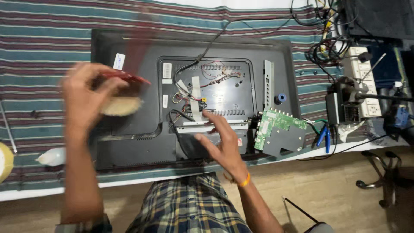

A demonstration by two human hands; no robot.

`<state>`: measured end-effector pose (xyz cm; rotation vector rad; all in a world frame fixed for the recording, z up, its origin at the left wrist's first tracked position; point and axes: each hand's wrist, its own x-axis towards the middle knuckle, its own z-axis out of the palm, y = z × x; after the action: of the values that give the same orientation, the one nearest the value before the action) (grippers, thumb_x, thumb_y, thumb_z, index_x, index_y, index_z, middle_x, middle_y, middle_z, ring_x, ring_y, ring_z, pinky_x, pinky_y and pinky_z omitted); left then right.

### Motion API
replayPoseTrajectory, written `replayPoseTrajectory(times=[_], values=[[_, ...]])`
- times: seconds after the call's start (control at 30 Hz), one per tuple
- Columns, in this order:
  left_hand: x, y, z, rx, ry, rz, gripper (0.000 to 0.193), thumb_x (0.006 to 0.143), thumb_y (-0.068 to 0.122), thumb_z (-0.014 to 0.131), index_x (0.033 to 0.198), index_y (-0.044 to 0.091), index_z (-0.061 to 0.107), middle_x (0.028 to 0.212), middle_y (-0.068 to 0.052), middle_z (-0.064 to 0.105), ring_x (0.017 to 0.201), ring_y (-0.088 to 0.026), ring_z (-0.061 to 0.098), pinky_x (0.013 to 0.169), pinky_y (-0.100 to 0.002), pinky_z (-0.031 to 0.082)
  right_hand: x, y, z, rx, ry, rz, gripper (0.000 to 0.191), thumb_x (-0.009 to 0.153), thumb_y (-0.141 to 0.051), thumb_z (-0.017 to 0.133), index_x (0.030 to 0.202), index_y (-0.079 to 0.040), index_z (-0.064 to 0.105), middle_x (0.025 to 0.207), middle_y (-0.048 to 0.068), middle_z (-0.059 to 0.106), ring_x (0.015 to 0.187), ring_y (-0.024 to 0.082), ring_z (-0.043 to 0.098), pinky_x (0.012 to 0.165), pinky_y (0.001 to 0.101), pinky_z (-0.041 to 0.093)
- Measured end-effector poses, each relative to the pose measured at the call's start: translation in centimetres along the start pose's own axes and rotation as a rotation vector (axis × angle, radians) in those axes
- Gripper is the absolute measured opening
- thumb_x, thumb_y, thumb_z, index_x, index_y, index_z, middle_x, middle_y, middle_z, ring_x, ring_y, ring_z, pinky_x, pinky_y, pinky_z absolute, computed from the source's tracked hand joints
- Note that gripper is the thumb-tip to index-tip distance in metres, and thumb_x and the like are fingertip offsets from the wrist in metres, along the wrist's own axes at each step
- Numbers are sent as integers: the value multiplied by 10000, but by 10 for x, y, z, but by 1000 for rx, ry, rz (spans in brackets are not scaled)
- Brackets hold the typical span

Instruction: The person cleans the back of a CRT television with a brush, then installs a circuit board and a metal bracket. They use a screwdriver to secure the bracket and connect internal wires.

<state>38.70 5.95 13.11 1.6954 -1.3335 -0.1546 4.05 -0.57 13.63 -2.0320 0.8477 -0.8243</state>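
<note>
clamped in the left hand is a red-handled brush with pale bristles, blurred, over the left part of the opened television back. right hand, fingers spread and holding nothing, rests on the near edge of its inner metal panel. green circuit board lies right; blue-handled pliers further right.

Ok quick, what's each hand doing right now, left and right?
Left hand: closed around a red-handled brush, blurred.
Right hand: open, fingers spread on the TV back, holding nothing.
</note>
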Motion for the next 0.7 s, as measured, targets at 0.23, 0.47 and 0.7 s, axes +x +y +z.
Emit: replayPoseTrajectory(times=[0.23,0.47,0.7], values=[[35,93,145,-519,-510,179,339,931,220,748,1247,99,733,901,-22,740,811,-151,713,749,-285,546,43,38,-48,250,-193,228,587,894,-253,790,1379,22,606,1248,91,719,1127,155,656,986,303,520],[71,63,283,249,-389,212,777,637,329,879,1339,89,649,1247,-221,583,1198,-424,509,940,-551,397,32,77,-129,210,277,353,449,909,-231,760,1289,-6,679,1131,48,724,1003,111,663,911,259,533],[62,24,271,355,-406,149,123,994,76,649,1101,79,709,1100,-161,685,1107,-375,635,954,-505,509,39,121,-170,114,328,363,419,936,-219,783,1272,13,690,1097,40,716,936,88,645,834,240,536]])
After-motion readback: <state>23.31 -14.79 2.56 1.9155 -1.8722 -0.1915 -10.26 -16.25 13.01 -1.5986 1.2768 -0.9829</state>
